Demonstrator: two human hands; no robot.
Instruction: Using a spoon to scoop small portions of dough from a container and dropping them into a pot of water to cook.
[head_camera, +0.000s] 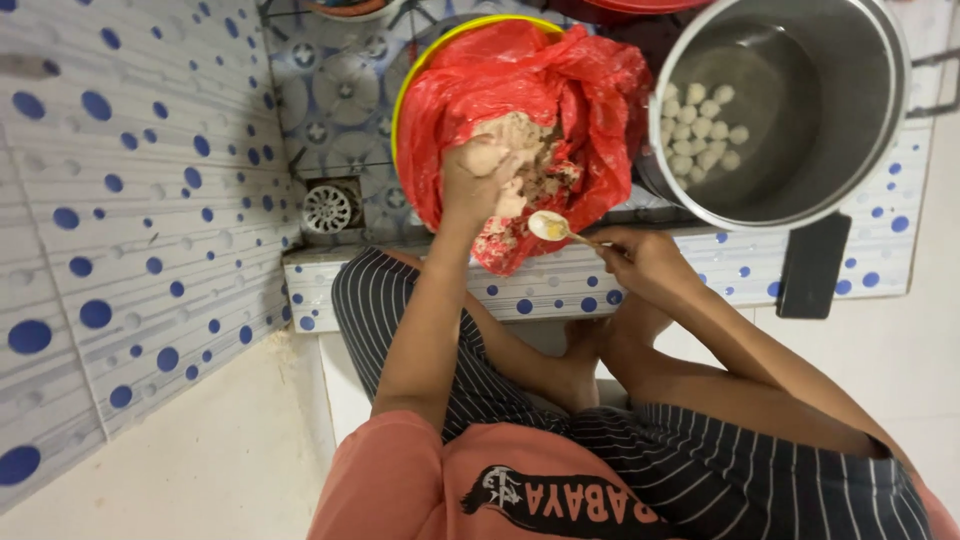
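Where blue-dotted wall tiles (120, 200) fill the left of the view, with a round metal floor drain (328, 208) at their foot: no hand near, no contact.

Next rightward, yellow-rimmed basin (405, 95) lined with a red plastic bag (560, 80), holding a pale, sticky dough-like mass (535, 160). Set on the dotted ledge, just beside the drain.

Left hand (478, 178): sunk into the mass, fingers curled and closed on a lump of it, coated in paste. Forearm running down to an orange sleeve (385, 480).

Spoon (550, 226): bowl smeared white with a yellowish spot, hovering at the front lip of the bag, just below the left hand. Handle pinched between thumb and fingers of the right hand (640, 262), closed firmly on it.

Striped trousers (400, 300) and bare feet (590, 360) below the ledge, directly under the basin's front edge.

Farthest right, large steel pot (860, 150), tilted toward the viewer, with a cluster of small pale balls (700, 130) on its floor. Dark flat object (812, 265) hanging below it; kind cannot be told.

Hazards, as judged: bag front drooping past the ledge, so a hard pull could spill paste onto the trousers; sticky fingers could fail to release a lump cleanly; a loaded spoon carried across the gap to the pot could drip onto the ledge.
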